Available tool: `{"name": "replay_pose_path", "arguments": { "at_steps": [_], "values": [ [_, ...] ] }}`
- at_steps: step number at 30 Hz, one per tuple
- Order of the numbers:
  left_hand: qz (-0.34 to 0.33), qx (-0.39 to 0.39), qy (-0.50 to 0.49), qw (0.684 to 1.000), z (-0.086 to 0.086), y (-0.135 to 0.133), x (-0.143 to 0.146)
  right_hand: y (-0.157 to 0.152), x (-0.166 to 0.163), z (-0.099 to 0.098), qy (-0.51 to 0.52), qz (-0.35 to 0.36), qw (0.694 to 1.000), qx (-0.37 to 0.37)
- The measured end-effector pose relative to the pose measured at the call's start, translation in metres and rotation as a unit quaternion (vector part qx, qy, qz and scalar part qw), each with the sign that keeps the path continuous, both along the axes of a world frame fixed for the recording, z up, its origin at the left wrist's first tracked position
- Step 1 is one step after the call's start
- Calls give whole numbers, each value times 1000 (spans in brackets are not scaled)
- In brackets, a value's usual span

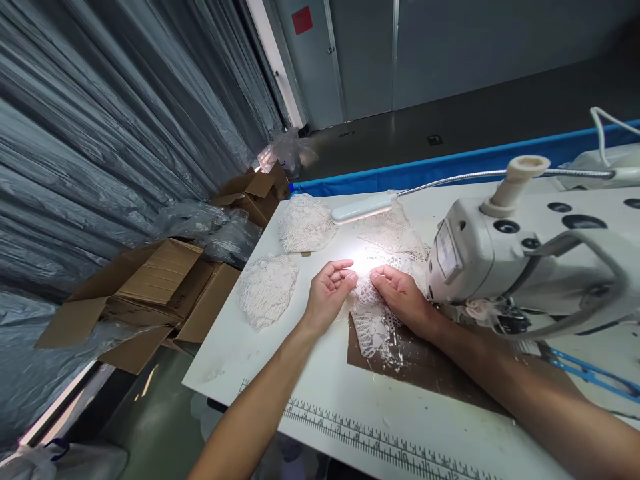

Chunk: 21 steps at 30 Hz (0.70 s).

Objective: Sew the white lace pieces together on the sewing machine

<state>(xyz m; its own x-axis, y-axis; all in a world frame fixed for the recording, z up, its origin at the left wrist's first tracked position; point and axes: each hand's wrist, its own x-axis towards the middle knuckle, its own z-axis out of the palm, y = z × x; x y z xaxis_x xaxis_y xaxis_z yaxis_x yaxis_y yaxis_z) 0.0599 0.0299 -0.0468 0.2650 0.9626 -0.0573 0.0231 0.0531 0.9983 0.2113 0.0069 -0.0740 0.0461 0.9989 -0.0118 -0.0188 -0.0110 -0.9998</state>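
Note:
Both hands meet at a piece of white lace fabric [369, 327] under the bright lamp. My left hand [330, 290] pinches its upper left edge between thumb and fingers. Close beside it, my right hand [397, 293] grips the same lace, with thumb and forefinger pressed together. The lower part of the lace hangs onto a brown plate on the table. More white lace [393, 233] lies just behind the hands, washed out by glare. The sewing machine's head [465, 247] stands right of my right hand.
Two lace piles, an upper one [306, 223] and a lower one [267, 291], lie at the table's left. A lamp [363, 209] on a bendable neck hangs above the hands. A printed ruler [370, 440] runs along the front edge. Open cardboard boxes [155, 280] stand on the floor left.

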Motion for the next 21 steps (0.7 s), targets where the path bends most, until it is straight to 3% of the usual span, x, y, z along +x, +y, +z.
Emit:
{"name": "replay_pose_path", "arguments": {
  "at_steps": [7,17,19,21],
  "values": [
    [-11,-11,-13,1000,-3,2,2,1,-2,4,-4,-17,1000,9],
    [4,-40,-30,999,-3,1,3,2,0,-7,-67,-27,996,54],
    [9,-37,-30,999,-2,-1,3,1,1,-8,-126,-77,982,117],
    [15,-31,-23,999,0,-1,4,-1,2,-8,-229,-127,939,223]
  ]
}}
